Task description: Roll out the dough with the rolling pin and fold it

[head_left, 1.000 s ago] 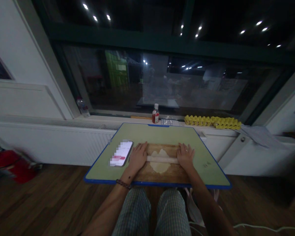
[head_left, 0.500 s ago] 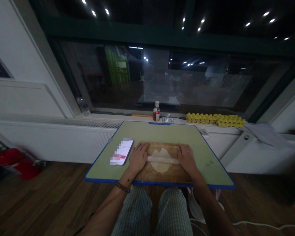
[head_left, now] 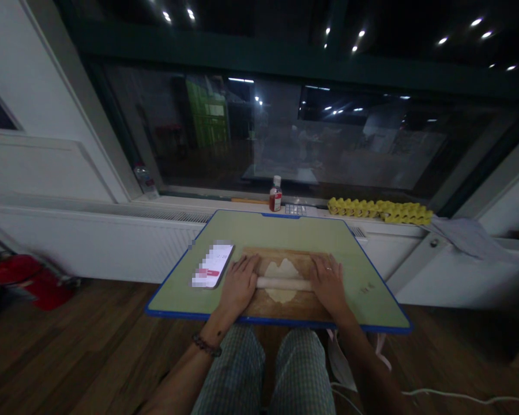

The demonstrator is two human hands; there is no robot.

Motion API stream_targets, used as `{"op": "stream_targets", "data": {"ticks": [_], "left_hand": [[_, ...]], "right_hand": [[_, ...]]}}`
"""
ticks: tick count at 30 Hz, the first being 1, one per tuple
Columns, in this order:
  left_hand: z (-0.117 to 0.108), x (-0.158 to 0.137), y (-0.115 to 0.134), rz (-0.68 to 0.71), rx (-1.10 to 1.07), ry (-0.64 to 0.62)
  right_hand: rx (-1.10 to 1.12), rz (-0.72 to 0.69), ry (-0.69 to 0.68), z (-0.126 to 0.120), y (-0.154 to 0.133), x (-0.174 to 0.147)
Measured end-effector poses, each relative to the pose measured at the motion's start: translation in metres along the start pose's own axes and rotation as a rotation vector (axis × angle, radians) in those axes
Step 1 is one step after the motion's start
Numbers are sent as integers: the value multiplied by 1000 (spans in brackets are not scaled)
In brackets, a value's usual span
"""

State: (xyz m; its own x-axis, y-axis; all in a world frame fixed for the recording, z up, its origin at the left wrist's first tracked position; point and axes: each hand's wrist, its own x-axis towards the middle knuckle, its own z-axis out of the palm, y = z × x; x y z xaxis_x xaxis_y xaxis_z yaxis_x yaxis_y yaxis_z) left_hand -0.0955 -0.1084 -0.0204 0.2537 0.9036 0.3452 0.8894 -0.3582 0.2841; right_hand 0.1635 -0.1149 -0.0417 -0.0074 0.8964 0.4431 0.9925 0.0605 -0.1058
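Observation:
A pale rolling pin (head_left: pixel 284 283) lies crosswise over a thin, uneven sheet of dough (head_left: pixel 281 295). The dough rests on a wooden board (head_left: pixel 303 312). My left hand (head_left: pixel 241 282) presses on the pin's left end, its fingers stretched forward and slightly spread. On the right end lies my right hand (head_left: pixel 327 280), also with fingers extended rather than wrapped round. Both palms hide the pin's ends. Dough shows in front of and behind the pin.
The board is on a small green table (head_left: pixel 281 230) with a blue rim. A lit phone (head_left: pixel 214 266) lies left of my left hand. Behind, the windowsill holds a bottle of red liquid (head_left: pixel 275 196) and yellow egg cartons (head_left: pixel 380 210). A fire extinguisher (head_left: pixel 30 279) lies at far left.
Both hands and the rolling pin have shifted slightly toward me over the dough. The whole view has also moved a little.

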Motion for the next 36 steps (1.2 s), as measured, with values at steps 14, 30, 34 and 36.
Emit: {"op": "stream_targets", "data": {"ticks": [14,30,34,36], "left_hand": [[4,-15,3,27,34,115],[-3,-29,7,48,67,105],[3,-36,2,76,49,104],[6,-36,-1,72,36,98]], "right_hand": [[-91,31,-16,-7,-8,-11],[-58,36,-43,-20,-16,-23],[-48,46,5,-20,-17,-28],[-37,62,19,-21,-18,-27]]}}
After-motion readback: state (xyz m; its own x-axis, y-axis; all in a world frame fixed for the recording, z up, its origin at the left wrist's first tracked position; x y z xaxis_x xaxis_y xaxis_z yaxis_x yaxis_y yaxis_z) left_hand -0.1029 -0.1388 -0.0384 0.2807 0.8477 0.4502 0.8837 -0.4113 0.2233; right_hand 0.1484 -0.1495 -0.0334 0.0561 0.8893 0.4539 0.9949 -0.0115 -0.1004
